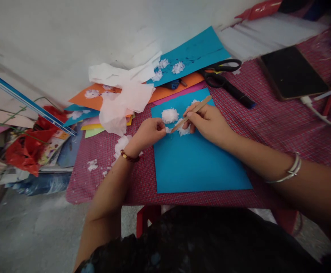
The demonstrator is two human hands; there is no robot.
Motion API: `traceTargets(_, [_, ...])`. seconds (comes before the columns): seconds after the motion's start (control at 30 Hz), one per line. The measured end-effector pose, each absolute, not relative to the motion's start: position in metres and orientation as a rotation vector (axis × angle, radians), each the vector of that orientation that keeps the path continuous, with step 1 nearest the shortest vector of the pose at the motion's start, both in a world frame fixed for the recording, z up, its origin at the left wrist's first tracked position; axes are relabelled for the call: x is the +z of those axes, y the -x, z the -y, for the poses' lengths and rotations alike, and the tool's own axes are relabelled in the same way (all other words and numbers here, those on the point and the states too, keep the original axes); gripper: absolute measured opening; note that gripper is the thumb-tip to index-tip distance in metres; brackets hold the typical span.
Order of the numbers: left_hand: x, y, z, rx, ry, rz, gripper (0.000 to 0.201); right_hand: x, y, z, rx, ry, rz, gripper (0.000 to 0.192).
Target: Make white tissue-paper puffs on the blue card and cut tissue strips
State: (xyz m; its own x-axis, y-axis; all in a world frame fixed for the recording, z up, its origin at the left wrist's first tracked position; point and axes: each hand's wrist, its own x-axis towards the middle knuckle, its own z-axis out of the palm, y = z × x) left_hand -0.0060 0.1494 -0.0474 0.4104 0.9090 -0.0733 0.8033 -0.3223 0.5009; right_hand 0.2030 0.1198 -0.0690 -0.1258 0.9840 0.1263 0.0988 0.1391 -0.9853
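A blue sheet of paper (pixel 193 167) lies flat before me on the table. White crumpled paper tufts (pixel 170 115) sit on its upper part, some partly behind my right hand. My right hand (pixel 203 119) grips a flat wooden stick (pixel 201 104), its lower tip down by the sheet. Close to that tip, my left hand (pixel 151 132) pinches a small white paper piece (pixel 168 130) between thumb and fingers, at the sheet's left side. White paper scraps (pixel 122 146) lie on the cloth beside my left wrist.
Black-handled scissors (pixel 219 74), a black marker (pixel 240 94) and a dark phone (pixel 293 72) with a cable lie to the right. Behind are orange paper (pixel 88 96), white tissue (pixel 125 98) and another blue sheet (pixel 193 49). A red checked cloth (pixel 97 182) covers the table.
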Motion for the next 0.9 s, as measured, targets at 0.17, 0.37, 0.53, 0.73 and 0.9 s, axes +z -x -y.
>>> traceTargets(0.17, [-0.051, 0.006, -0.151, 0.318, -2.192, -1.457, 0.011, -0.066, -0.203, -0.119, 1.154, 1.168, 1.469, 0.015])
traceTargets(0.37, [-0.033, 0.017, -0.145, 0.388, -2.165, -1.454, 0.016, -0.069, -0.202, -0.123, 1.138, 1.223, 1.446, 0.016])
traceTargets(0.53, [-0.001, 0.065, -0.126, 0.546, -2.047, -1.652, 0.01, -0.074, -0.203, -0.129, 1.093, 1.274, 1.419, 0.017])
traceTargets(0.73, [0.016, 0.128, -0.087, 0.545, -1.804, -1.938, 0.01, -0.077, -0.207, -0.13, 1.158, 1.253, 1.281, 0.018])
traceTargets(0.9, [0.001, 0.145, -0.072, 0.5, -1.783, -1.967, 0.025, -0.075, -0.208, -0.126, 1.122, 1.172, 1.156, 0.015])
